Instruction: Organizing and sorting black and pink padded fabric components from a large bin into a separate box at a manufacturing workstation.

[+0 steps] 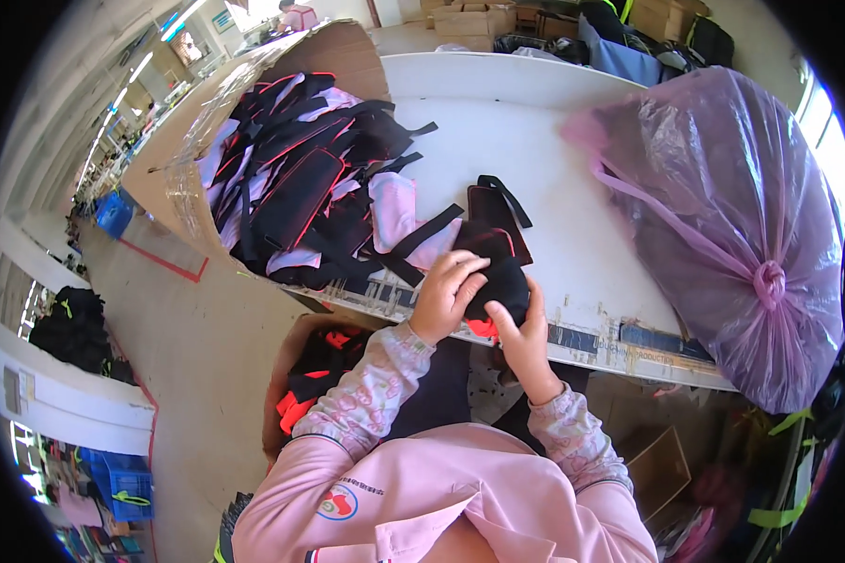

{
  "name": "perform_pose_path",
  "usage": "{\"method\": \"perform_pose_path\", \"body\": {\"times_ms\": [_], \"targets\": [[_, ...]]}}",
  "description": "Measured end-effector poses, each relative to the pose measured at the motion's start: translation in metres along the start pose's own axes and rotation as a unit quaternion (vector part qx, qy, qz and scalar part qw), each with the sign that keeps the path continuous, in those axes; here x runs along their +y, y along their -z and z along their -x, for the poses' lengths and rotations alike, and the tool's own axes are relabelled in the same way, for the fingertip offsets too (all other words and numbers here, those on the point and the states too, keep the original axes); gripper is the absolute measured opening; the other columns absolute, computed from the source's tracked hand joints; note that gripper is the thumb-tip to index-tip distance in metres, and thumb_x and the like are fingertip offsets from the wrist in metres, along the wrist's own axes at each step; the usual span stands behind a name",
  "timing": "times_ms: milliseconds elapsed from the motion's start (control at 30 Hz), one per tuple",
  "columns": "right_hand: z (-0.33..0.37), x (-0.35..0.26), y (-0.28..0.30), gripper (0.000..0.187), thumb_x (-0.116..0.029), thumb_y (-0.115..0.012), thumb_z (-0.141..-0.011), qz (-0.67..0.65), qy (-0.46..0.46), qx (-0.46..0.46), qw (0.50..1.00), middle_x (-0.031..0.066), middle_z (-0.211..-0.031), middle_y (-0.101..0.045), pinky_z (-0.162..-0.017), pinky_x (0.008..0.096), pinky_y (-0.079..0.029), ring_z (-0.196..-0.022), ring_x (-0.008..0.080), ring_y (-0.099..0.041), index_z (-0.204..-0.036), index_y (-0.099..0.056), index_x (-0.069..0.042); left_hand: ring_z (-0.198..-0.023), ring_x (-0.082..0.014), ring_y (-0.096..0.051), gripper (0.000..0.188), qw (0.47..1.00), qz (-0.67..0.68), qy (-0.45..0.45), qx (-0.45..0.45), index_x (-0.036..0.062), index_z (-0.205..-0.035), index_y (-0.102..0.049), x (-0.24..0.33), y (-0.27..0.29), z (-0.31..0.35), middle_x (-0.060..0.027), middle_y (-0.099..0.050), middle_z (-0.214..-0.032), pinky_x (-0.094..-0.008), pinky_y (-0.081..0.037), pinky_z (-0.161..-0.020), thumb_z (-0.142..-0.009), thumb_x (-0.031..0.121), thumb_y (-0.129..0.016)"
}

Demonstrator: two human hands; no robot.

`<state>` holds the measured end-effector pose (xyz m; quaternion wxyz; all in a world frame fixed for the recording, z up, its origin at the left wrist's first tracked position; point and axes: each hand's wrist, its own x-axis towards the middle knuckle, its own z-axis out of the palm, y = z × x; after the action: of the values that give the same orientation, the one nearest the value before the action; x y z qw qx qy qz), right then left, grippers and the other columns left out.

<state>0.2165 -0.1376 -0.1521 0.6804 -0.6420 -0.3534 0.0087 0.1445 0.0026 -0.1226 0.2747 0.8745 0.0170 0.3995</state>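
Between my two hands, over the table's front edge, is a black fabric piece [502,286] with bright red fabric showing at its lower end. My left hand [446,296] has its fingers curled on the piece's left side. On the right side, my right hand [526,342] grips it with the thumb in front and the fingers behind, partly hidden. Just beyond lies a flat black piece [486,208] with a strap and red edging. To the left of it rest a pale pink-lilac piece [392,208] and a black strap [429,230].
A cardboard box [174,192] on its side spills a heap of black red-edged pieces [296,192] onto the white table [535,113]. A knotted purple plastic bag [723,188] fills the right end. Below, another box [296,342] contains black and red pieces [321,371].
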Motion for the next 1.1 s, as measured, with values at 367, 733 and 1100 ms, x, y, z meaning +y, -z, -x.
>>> {"method": "perform_pose_path", "body": {"times_ms": [367, 733, 1100], "targets": [[0.007, -0.024, -0.012, 0.079, -0.038, -0.073, -0.073, 0.147, 0.063, -0.191, 0.968, 0.0186, -0.067, -0.063, -0.053, 0.0397, -0.051, -0.063, 0.0342, -0.065, -0.132, -0.035, -0.002, -0.075, -0.005, -0.049, 0.016, 0.792, 0.471, 0.388, -0.024, 0.0047, -0.096, -0.054, 0.009, 0.016, 0.055, 0.0018, -0.054, -0.084, -0.0217, -0.043, -0.065, -0.091, 0.02, -0.058], [0.086, -0.046, -0.126, 0.032, -0.027, -0.055, -0.086, 0.075, 0.004, -0.577, 0.813, 0.0252, -0.079, -0.062, -0.068, 0.0473, -0.049, -0.077, 0.0403, -0.061, -0.083, -0.058, 0.004, -0.06, -0.0103, -0.043, 0.032, 0.82, -0.156, 0.421, 0.355, 0.0012, -0.066, -0.05, -0.134, 0.192, 0.252, -0.0002, -0.05, -0.061, -0.0301, -0.04, -0.056, -0.076, 0.022, -0.071], [0.05, -0.051, -0.122, 0.024, -0.019, -0.062, -0.078, -0.055, 0.249, -0.517, 0.817, 0.0164, -0.092, -0.061, -0.077, 0.0431, -0.046, -0.087, 0.0341, -0.059, -0.093, -0.059, -0.001, -0.1, -0.036, -0.057, 0.041, 0.648, -0.356, 0.645, 0.192, 0.005, -0.097, -0.067, -0.103, 0.352, 0.455, -0.0213, -0.06, -0.109, -0.0419, -0.045, -0.084, -0.081, 0.041, -0.058]]}}
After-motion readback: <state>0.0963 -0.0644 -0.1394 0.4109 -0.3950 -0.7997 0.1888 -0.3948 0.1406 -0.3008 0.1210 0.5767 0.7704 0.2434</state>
